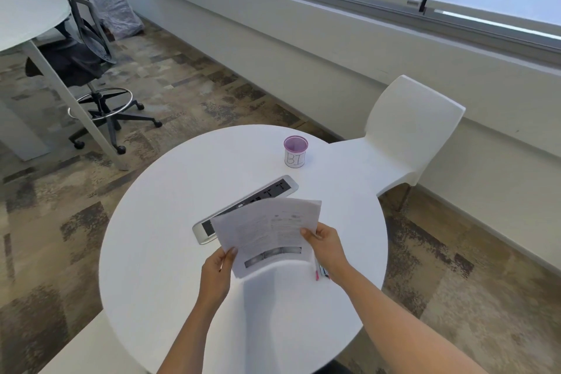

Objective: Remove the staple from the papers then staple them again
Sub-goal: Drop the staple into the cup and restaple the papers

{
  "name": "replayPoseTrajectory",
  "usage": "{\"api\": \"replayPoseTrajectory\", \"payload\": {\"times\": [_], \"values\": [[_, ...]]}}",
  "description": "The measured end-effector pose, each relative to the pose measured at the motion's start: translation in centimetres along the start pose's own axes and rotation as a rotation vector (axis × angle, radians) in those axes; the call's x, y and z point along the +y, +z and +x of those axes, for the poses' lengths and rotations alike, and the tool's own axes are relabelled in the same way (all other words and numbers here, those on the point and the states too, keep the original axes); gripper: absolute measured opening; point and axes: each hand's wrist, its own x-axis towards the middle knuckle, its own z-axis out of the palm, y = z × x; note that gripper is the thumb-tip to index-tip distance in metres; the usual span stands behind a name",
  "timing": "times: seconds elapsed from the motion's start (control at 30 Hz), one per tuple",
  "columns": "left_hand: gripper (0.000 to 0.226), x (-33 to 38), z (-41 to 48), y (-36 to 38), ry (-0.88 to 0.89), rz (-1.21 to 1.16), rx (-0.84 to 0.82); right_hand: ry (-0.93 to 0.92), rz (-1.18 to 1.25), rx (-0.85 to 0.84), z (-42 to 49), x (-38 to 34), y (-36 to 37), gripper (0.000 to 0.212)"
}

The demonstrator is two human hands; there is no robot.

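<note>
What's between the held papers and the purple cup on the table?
Head view: a long outlet panel set in the table, its near part hidden behind the papers. Beyond it, bare table up to the cup.

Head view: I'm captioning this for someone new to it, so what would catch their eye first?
The printed papers stand out, held over the round white table by both hands: the left hand pinches the near left corner, the right hand the right edge. Beyond them a purple cup lettered BI stands on the far side, and a white chair sits to the right.
</note>
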Motion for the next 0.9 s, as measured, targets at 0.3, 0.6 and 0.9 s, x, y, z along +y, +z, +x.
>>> {"api": "replayPoseTrajectory", "payload": {"times": [0.3,0.6,0.9], "values": [[0.025,-2.0,0.2,0.7,0.011,0.065,0.049,0.024,-0.061,-0.029,-0.8,1.3,-0.1,0.025],[0.022,-1.5,-0.2,1.4,0.013,0.050,0.051,0.011,-0.199,-0.060,-0.8,1.8,-0.2,0.028],[0.023,-1.1,0.3,0.8,0.000,0.090,0.044,0.023,-0.201,-0.105,-0.4,1.7,-0.8,0.027]]}}
